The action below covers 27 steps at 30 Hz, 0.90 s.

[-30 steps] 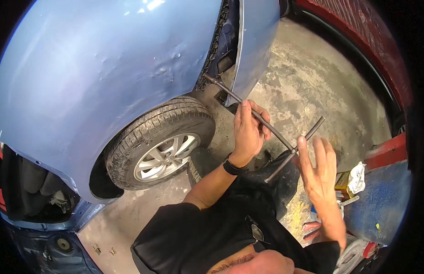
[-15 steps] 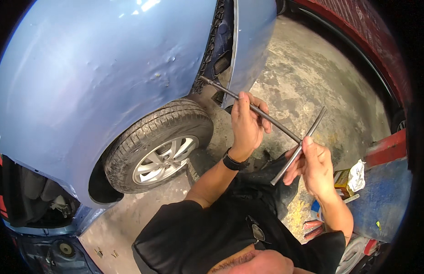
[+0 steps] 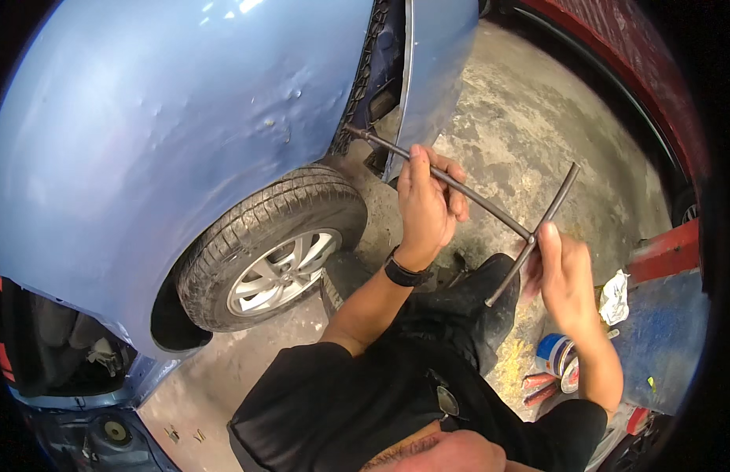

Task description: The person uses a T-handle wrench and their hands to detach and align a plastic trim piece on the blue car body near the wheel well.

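Note:
My left hand is closed round the shaft of a dark steel T-handle rod, thumb lying along it. At the junction with the crossbar, my right hand grips the handle, its thumb against the joint. The rod slants up to the left. Its far tip appears at the rear edge of the blue fender, by the gap in front of the blue door; whether it touches metal I cannot tell. Several small dents and a chipped spot mark the fender just left of the tip.
Below the fender is the front tire with its silver wheel. At lower right stand a blue-and-white can, red-handled tools, crumpled white paper and a blue panel. A red vehicle borders the far right.
My right hand and the crossbar have shifted to the right, and the crossbar has turned slightly. The left hand stays nearly in place on the shaft. More of the can shows beside my right forearm.

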{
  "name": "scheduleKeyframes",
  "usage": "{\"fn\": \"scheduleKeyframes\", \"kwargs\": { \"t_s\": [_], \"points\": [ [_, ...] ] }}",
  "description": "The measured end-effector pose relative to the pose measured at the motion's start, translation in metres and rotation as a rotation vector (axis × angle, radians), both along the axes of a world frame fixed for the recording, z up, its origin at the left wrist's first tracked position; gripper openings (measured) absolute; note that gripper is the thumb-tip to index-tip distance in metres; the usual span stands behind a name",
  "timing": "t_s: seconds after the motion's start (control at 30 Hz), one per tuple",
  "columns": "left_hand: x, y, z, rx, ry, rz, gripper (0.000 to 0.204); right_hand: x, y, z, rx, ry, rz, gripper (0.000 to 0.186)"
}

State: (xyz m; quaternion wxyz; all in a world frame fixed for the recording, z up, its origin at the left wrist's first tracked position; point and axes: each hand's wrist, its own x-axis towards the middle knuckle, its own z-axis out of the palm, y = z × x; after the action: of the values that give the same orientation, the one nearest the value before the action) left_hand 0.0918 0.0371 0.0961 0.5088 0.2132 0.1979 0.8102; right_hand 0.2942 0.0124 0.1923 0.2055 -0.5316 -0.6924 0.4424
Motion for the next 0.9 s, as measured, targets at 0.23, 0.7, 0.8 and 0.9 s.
{"fn": "scheduleKeyframes", "kwargs": {
  "t_s": [0.23, 0.7, 0.8, 0.9],
  "points": [
    [-0.001, 0.001, -0.001, -0.005, -0.001, -0.020, 0.033, 0.004, -0.003, -0.002, 1.548, -0.840, 0.610, 0.055],
    [-0.047, -0.005, -0.090, -0.293, 1.152, 0.733, 0.052, -0.005, -0.002, -0.016, 1.380, -0.681, 0.731, 0.058],
    [-0.042, -0.006, -0.091, -0.335, 0.856, 0.371, 0.036, 0.002, 0.000, -0.046, 1.102, -0.405, 0.708, 0.061],
    [-0.046, -0.009, -0.092, -0.380, 1.231, 0.538, 0.028, 0.003, -0.001, -0.046, 0.790, -0.207, 0.675, 0.061]
  ]
}}
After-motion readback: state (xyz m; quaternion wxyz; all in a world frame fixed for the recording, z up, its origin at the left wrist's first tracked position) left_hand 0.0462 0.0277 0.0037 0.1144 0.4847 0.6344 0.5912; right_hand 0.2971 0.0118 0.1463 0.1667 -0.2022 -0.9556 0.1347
